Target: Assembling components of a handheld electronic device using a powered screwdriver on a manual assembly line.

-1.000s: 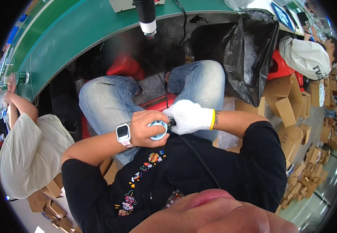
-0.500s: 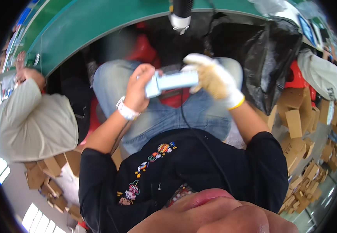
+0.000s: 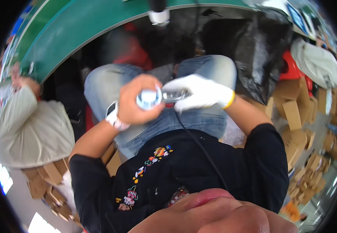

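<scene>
My bare left hand (image 3: 139, 99), a white watch on its wrist, is wrapped round a light-blue device (image 3: 148, 99). The device's round, slotted end faces up between thumb and fingers. A shiny silver piece (image 3: 176, 95) sticks out from its right side. My right hand (image 3: 199, 93), in a white glove with a yellow cuff, has its fingers closed round that silver piece. Both hands are above my lap. Whether the silver piece is joined to the blue device is hidden by my fingers.
A black and white power screwdriver (image 3: 159, 14) hangs at the green table's (image 3: 75, 29) edge. A black plastic bag (image 3: 250, 50) lies at right. Cardboard boxes (image 3: 292, 105) are piled on both sides. A co-worker in a pale top (image 3: 40, 132) sits at left.
The blue device has turned from lying lengthwise to showing its round end. My right hand has moved left, its glove now back side up, and closed on the silver piece.
</scene>
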Demonstrator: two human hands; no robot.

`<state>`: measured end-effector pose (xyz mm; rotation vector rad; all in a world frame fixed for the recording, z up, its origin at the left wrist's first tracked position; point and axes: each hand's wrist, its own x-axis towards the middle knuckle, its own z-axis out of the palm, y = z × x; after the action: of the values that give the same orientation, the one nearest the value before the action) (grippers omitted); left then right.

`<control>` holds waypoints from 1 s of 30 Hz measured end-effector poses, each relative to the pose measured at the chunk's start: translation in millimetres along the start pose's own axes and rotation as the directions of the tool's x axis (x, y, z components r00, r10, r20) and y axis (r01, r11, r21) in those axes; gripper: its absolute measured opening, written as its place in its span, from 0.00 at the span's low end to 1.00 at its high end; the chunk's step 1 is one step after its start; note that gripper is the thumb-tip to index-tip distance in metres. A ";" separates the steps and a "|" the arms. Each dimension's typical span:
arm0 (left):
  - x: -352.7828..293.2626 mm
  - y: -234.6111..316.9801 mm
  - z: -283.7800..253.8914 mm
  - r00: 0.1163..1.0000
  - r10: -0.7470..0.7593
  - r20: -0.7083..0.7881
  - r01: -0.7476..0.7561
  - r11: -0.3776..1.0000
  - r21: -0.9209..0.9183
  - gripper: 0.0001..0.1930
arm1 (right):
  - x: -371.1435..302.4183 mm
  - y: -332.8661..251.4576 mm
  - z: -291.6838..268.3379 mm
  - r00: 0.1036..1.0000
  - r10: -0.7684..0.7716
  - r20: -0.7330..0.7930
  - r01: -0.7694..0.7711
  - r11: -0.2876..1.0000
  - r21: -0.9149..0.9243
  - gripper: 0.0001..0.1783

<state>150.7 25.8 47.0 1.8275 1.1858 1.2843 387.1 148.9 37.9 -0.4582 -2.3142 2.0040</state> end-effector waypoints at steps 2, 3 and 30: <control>1.8 25.6 4.7 0.957 0.196 0.213 -0.223 0.968 0.111 0.18 | -1.8 -12.6 14.8 0.990 0.000 0.138 0.027 0.982 -0.188 0.27; 0.8 37.9 8.7 0.936 0.245 0.251 -0.286 0.948 0.140 0.16 | -5.3 -18.5 20.5 0.986 -0.007 0.166 0.055 0.958 -0.282 0.24; 176.9 -252.8 -359.7 0.772 0.102 -0.627 0.343 0.764 0.546 0.21 | 113.8 -65.2 -262.1 0.415 -0.813 -0.409 -0.432 0.220 -0.875 0.14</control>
<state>-245.0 286.0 28.4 1.7120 2.3298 1.5989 325.1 421.5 125.7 -0.7873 -2.1118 -0.3810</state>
